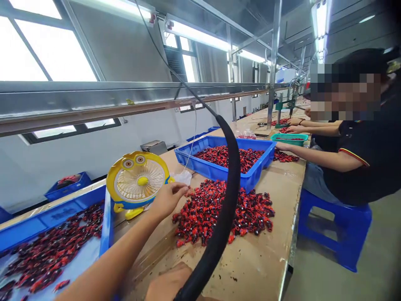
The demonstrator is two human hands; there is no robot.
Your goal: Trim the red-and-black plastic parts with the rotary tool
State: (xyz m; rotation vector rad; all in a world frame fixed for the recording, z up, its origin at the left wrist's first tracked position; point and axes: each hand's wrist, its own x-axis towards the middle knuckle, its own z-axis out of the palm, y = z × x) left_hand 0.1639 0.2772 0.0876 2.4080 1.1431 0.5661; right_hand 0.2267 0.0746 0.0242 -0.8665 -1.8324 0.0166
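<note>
My left hand [171, 200] reaches to the left edge of a heap of small red-and-black parts [203, 211] on the table. Its thumb and forefinger come together in a pinch; what lies between them is too small to make out. At the bottom of the view my right hand [171, 282] is curled and partly cut off, its fingertips hidden. A thick black flexible sleeve [230, 179] on a hanging cable curves down in front of the heap and passes beside the right hand. Whether that hand grips it, I cannot tell.
Behind the heap stands a blue tray [257, 177] of similar parts; another blue tray [108, 225] lies at left. A yellow fan [142, 182] stands beside my left arm. At right, a co-worker [372, 159] sits on a blue stool [354, 230], near a green basket [290, 142].
</note>
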